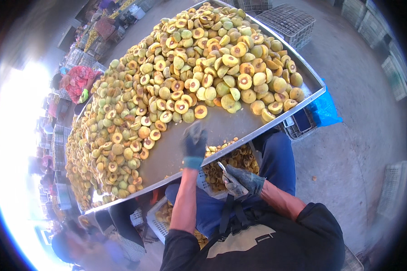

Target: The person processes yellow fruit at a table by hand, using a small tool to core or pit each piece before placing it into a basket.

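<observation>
A large heap of halved yellow-green peaches [181,67], many with brown pit hollows facing up, covers most of a metal-topped table [167,156]. My left hand [195,141], in a dark glove with a teal cuff, hovers over the bare metal just short of the heap. Motion smears its fingers, so I cannot tell whether it holds anything. Close to my lap and outside the table's rim, my gloved right hand [244,181] is closed around a small metal hand tool [221,166]; only its pale, narrow tip shows. Small pit pieces [221,146] lie along the near rim.
Below the rim, a crate of peach pieces [237,163] sits between my knees, with a white basket [158,226] further left. A blue plastic bag [324,106] hangs at the right corner. Co-workers sit at left, one in red [79,82]. Stacked crates [287,22] stand beyond.
</observation>
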{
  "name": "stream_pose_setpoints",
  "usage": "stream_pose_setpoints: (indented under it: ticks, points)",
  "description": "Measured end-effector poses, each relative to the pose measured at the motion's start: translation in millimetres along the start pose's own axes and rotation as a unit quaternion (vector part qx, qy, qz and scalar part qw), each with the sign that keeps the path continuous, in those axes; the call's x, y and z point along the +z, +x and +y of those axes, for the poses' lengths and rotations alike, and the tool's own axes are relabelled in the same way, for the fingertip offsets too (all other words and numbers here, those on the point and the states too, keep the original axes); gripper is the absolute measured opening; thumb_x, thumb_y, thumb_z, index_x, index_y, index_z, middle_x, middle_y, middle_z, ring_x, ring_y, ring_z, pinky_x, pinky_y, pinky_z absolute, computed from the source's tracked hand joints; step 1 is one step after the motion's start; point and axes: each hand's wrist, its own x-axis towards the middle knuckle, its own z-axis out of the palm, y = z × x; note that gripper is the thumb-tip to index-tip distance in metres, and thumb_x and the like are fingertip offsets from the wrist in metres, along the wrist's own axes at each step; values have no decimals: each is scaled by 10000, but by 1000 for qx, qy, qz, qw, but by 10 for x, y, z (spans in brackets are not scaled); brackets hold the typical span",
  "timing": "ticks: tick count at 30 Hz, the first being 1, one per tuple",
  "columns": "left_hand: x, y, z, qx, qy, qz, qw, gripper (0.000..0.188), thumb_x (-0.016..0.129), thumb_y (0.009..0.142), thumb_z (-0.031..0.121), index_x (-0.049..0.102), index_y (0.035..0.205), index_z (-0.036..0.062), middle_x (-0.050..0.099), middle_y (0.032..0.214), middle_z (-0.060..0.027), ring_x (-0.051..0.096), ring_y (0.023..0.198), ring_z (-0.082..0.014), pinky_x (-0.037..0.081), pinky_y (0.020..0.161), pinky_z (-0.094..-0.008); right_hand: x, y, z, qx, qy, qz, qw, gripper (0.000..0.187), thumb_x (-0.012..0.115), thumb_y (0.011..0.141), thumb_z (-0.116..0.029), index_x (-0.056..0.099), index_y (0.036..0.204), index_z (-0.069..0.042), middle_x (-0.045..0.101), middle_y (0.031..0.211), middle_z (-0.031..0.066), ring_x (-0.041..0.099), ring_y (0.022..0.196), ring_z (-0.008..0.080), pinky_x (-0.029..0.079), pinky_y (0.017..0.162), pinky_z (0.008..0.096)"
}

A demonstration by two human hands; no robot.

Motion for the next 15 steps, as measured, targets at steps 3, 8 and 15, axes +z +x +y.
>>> stream_pose_setpoints:
  ticks: [3, 8, 15]
  points:
    - [625, 519, 291, 42, -15, -64, 997, 547, 687, 828, 329, 563, 1301, 85, 618, 1240, -170, 558, 1175, -355, 437, 1003, -446, -63, -82, -3, 11, 35, 20, 999, 479, 478, 1009, -499, 599, 889, -52, 558, 589, 20, 516, 414, 101, 445, 368, 218]
    - [1267, 794, 464, 31, 87, -114, 989, 640, 749, 773, 319, 524, 1324, 84, 587, 1245, -183, 534, 1184, -351, 439, 1001, -444, -115, -111, -47, -21, 0, 30, 999, 491, 456, 1014, -517, 585, 873, -65, 540, 571, 11, 453, 378, 98, 370, 339, 253]
    - [1058, 501, 70, -140, -409, -88, 897, 516, 715, 854, 275, 538, 1291, 66, 635, 1106, -135, 638, 955, -296, 549, 805, -435, -46, -232, -65, -104, -92, 120, 983, 458, 485, 1008, -497, 606, 886, -73, 589, 619, 23, 500, 391, 109, 402, 329, 231]
